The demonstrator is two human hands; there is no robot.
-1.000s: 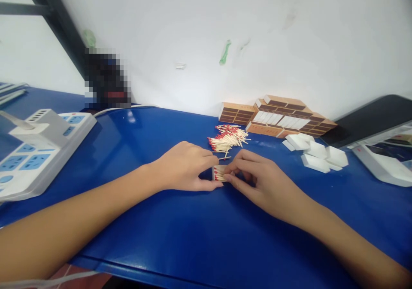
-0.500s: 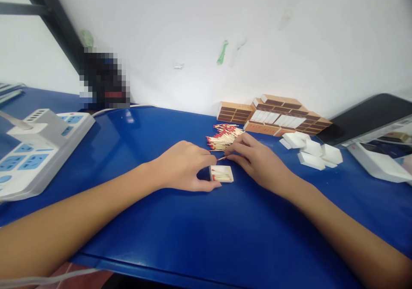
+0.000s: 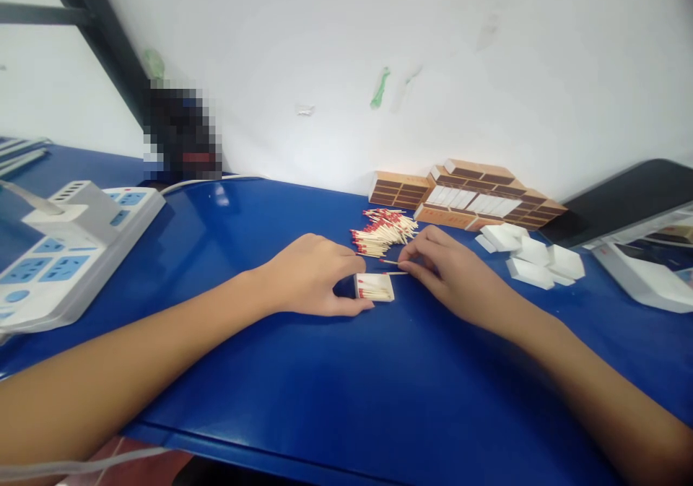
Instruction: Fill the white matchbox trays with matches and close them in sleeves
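Between its thumb and fingers, my left hand (image 3: 317,276) grips a small white matchbox tray (image 3: 382,281) by its left end on the blue table. Several red-tipped matches (image 3: 373,294) lie lengthwise in the tray, heads to the left. My right hand (image 3: 441,266) pinches one match (image 3: 390,262) by its bare end, just above and right of the tray, the red head pointing left. Another match lies close to the tray's far edge. Behind both hands sits a loose pile of matches (image 3: 382,233), most heads facing left.
Brown matchboxes (image 3: 471,190) are stacked against the wall at the back. Several white trays (image 3: 533,255) lie to the right, before a dark-screened device (image 3: 633,190). A white power strip (image 3: 81,262) with a plug stands on the left. The table's front edge (image 3: 216,453) runs below.
My right hand has drawn back to the right, away from the tray, still pinching a match. My left hand stays on the tray. The view has shifted slightly.
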